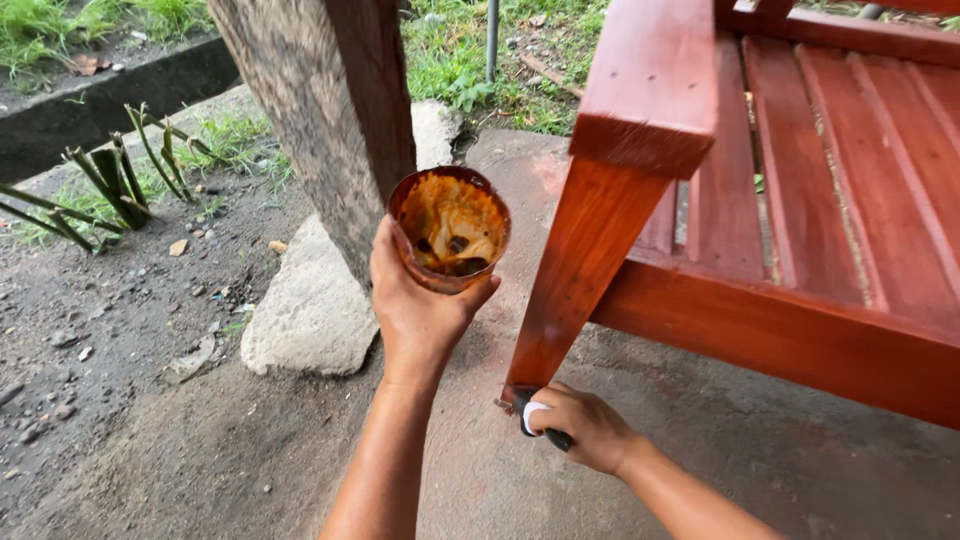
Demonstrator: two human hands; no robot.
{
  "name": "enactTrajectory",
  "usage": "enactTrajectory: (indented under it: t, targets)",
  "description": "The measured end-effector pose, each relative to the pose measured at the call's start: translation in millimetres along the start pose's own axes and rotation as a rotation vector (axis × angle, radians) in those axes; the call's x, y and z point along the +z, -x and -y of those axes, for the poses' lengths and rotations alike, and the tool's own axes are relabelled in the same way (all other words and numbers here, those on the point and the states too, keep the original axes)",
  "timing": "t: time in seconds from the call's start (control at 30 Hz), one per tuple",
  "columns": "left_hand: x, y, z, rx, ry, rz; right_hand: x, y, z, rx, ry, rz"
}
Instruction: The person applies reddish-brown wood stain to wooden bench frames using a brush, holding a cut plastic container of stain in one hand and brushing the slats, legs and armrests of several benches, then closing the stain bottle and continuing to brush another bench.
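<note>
Low at the foot of the red-brown wooden chair leg (pixel 580 270), right hand (pixel 585 428), fingers curled tight round a dark-handled brush (pixel 535 415), bristles hidden against the wood near the concrete floor (pixel 500 480). Up left of those fingers, left hand (pixel 420 310), fingers wrapped round a stain-smeared cup (pixel 448 228), kept upright and close, apparently for dipping without spilling.

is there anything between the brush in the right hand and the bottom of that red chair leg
Nothing visible. The right hand holds the brush right at the foot of the chair leg. The left hand holds the stain cup higher, off to the side.
</note>
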State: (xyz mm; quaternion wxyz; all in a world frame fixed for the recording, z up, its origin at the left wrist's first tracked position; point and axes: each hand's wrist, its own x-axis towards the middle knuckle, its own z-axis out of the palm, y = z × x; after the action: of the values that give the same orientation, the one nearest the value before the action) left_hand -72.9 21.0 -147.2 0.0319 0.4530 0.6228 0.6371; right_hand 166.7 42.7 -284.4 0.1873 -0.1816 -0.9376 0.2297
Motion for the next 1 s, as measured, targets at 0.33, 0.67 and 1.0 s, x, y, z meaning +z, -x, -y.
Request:
enactTrajectory:
  t: [0.33, 0.67, 1.0]
  targets:
    - [-6.1, -12.1, -36.3, 0.006, 0.020, 0.014, -172.2, -14.9, 99.4, -0.182, 0.064, -0.265]
    - [-12.6, -28.8, -79.9, 0.028, 0.081, 0.106, -232.1, 12.3, 165.6, 0.027, 0.244, -0.730]
    - [-38.8, -21.4, -71.9, -0.089, 0.299, 0.331, -188.3, -2.1, 103.0, 0.505, -0.108, -1.036]
